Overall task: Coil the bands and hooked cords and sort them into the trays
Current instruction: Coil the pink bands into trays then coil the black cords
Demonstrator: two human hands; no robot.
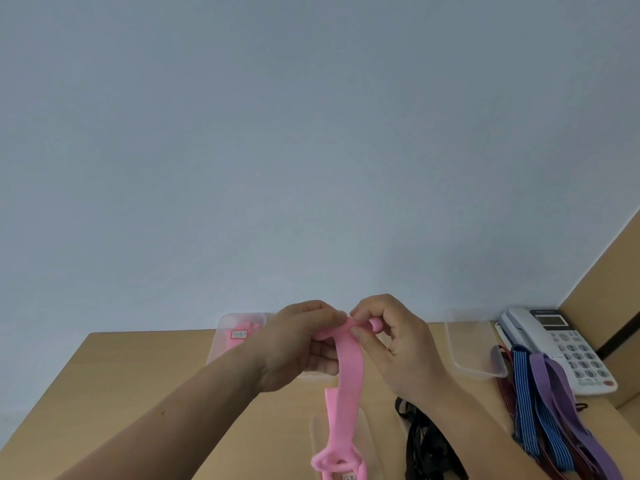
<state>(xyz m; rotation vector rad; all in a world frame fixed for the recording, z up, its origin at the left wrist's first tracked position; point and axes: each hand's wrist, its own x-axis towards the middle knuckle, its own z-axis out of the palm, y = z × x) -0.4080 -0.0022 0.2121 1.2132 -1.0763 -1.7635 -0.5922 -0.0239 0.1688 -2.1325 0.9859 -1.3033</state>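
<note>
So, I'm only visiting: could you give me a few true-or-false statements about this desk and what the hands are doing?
1. The left hand and the right hand both hold the pink band. True.
2. The telephone stands at the left end of the table. False: it stands at the right end.
3. The back-left tray holds pink things. True.
4. The purple band lies inside the clear tray at back right. False: it lies outside that tray, next to the blue striped band.
5. The black cords hang from the left hand. False: they lie on the table under the right wrist.
</note>
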